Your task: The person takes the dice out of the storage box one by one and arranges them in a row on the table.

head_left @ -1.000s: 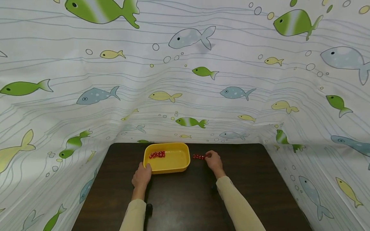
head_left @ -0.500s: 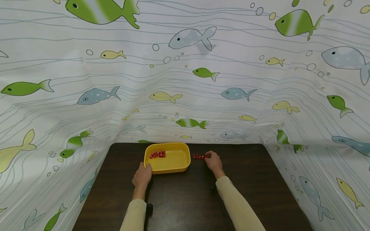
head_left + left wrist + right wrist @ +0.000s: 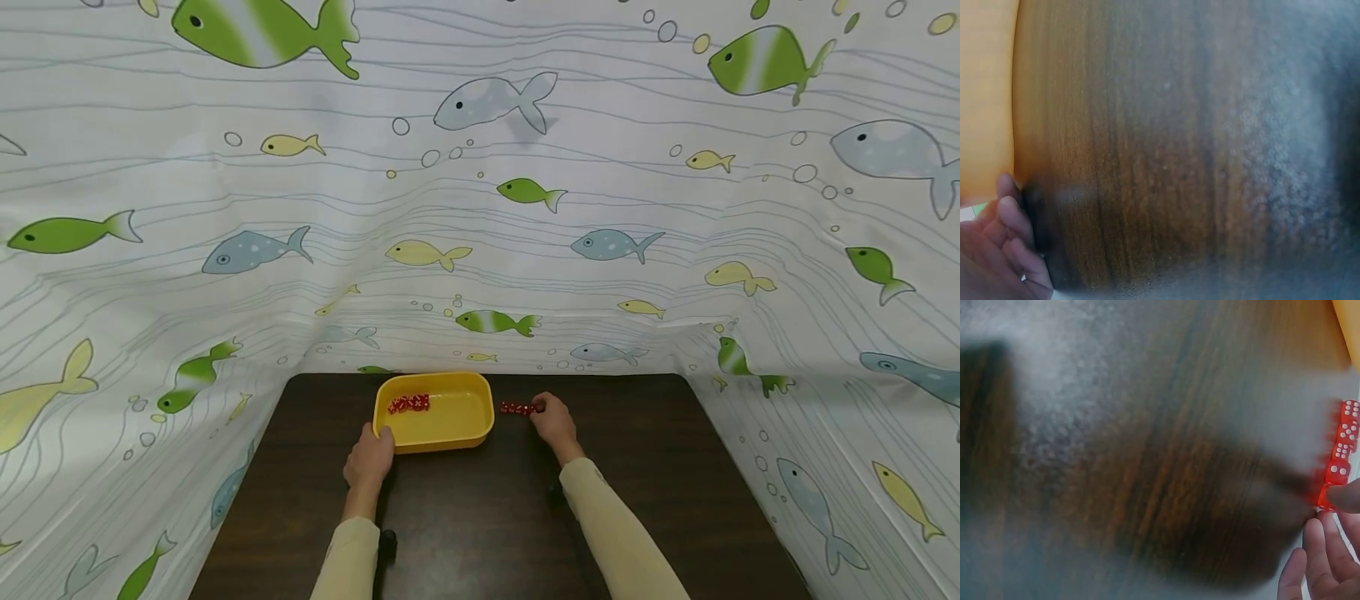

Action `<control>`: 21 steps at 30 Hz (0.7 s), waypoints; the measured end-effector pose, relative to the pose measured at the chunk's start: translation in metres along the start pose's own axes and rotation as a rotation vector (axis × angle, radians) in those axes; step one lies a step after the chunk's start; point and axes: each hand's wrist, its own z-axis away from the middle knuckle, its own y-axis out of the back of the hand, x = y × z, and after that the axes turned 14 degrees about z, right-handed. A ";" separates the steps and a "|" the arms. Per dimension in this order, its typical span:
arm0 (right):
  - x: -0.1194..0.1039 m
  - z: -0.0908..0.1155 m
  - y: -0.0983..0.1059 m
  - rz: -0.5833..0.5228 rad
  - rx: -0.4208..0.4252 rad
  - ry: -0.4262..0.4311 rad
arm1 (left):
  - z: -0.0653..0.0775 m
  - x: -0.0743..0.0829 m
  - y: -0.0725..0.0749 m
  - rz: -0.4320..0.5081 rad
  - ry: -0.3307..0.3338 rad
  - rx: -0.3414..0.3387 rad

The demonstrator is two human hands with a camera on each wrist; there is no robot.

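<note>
My left hand (image 3: 370, 458) grips the near left corner of a yellow plastic tray (image 3: 442, 445), thumb over the rim. A cluster of red dice (image 3: 408, 404) with white pips lies inside the tray, toward its left. To the right of the tray, a short row of red dice (image 3: 516, 408) stands on the table in a line. At the row's right end, my right hand (image 3: 555, 423) pinches the last die (image 3: 1324, 497), its thumb across the die in the right wrist view. Fingers of my left hand (image 3: 1013, 240) show beside the tray's wall in the left wrist view.
A dark wood-grain table (image 3: 465, 525) spreads under both arms. White fabric printed with fish (image 3: 487, 275) hangs behind the table and along both sides, right at its edges. Small dark objects (image 3: 387, 543) show beside the wrists.
</note>
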 end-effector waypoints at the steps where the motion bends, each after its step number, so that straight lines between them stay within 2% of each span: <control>1: 0.000 0.000 0.001 0.000 -0.004 0.003 | 0.000 0.000 0.000 -0.001 0.000 -0.001; 6: -0.002 -0.002 0.003 0.000 -0.009 0.011 | -0.002 -0.003 -0.001 0.000 0.009 -0.003; 13: -0.005 -0.005 0.004 -0.002 0.020 -0.046 | -0.002 -0.003 0.000 -0.004 0.009 -0.009; 21: -0.026 0.004 0.009 -0.099 0.129 0.031 | -0.003 -0.003 -0.001 -0.009 0.008 -0.009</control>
